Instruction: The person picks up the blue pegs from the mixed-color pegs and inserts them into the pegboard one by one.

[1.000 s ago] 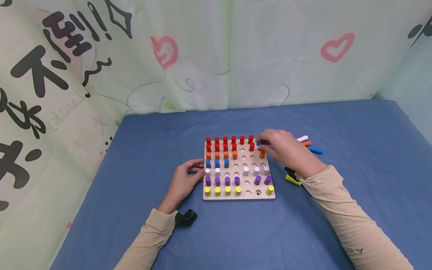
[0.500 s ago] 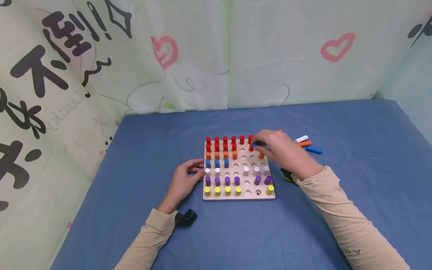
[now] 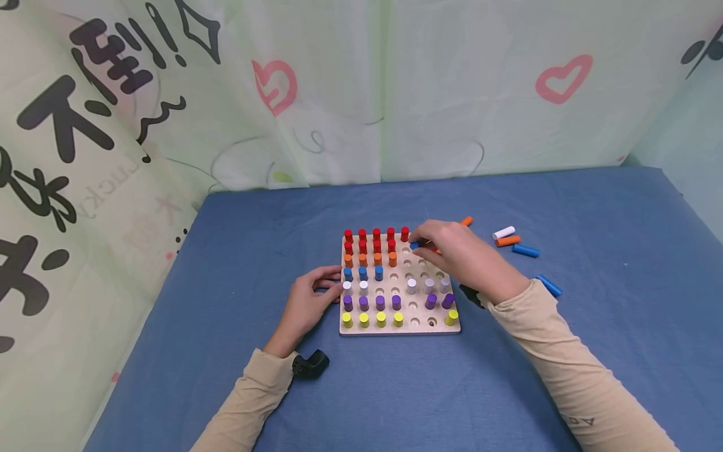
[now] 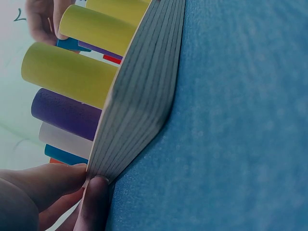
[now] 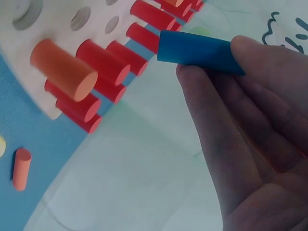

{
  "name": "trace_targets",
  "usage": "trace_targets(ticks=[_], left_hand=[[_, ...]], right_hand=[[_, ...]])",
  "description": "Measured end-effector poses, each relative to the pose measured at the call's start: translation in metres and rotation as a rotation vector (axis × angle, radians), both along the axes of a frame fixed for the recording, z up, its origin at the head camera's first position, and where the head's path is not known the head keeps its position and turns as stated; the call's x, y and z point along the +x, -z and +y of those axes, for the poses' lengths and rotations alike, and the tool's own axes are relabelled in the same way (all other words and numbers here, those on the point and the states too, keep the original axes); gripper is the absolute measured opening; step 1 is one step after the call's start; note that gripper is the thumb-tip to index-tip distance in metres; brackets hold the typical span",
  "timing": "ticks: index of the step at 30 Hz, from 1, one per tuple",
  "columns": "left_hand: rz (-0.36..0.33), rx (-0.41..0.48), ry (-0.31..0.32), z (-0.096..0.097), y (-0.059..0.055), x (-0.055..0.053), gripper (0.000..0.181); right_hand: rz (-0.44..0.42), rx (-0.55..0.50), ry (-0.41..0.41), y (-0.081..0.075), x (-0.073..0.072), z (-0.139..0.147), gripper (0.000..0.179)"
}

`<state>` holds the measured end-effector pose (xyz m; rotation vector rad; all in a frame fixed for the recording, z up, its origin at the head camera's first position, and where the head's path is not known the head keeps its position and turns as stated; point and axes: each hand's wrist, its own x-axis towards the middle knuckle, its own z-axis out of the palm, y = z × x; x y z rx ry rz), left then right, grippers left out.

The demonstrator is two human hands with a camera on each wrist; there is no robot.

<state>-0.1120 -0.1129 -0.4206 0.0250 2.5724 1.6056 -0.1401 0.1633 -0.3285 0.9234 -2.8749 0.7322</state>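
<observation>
A square wooden pegboard (image 3: 395, 329) lies on the blue cloth, with rows of red, orange, blue, white, purple and yellow pegs upright in its holes. My left hand (image 3: 307, 301) holds its left edge, thumb and fingers at the rim. In the left wrist view, those fingertips (image 4: 97, 192) are against the board's edge beside the pegs. Above the far right part of the board, my right hand (image 3: 463, 256) pinches a blue peg (image 5: 197, 50) between thumb and fingers. That peg lies almost level in the right wrist view. The hand covers several pegs and holes at the board's upper right.
Right of the board lie a white peg (image 3: 503, 233), an orange peg (image 3: 508, 241) and a blue peg (image 3: 526, 251). Another blue peg (image 3: 549, 285) is beside the right sleeve. An orange peg (image 3: 466, 221) lies behind the hand. A printed curtain (image 3: 452, 94) hangs behind the table.
My right hand has moved left over the board's far rows, carrying the blue peg. Loose pegs on the right have come into view from behind that arm. The left hand stays put.
</observation>
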Motion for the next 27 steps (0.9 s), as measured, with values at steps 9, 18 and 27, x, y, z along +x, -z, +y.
trace_targets(ticks=[9,18,27], left_hand=[[0.006,-0.002,0.003,0.000,-0.001,0.000,0.035],[0.007,-0.008,0.003,-0.001,0.000,0.000,0.035],[-0.010,-0.015,-0.009,0.001,0.000,0.000,0.035]], right_hand=[[0.014,-0.009,-0.029,0.001,0.001,-0.007,0.018],[-0.013,-0.033,-0.060,0.004,0.001,-0.013,0.019],[-0.061,-0.044,-0.067,0.008,0.001,-0.021,0.016]])
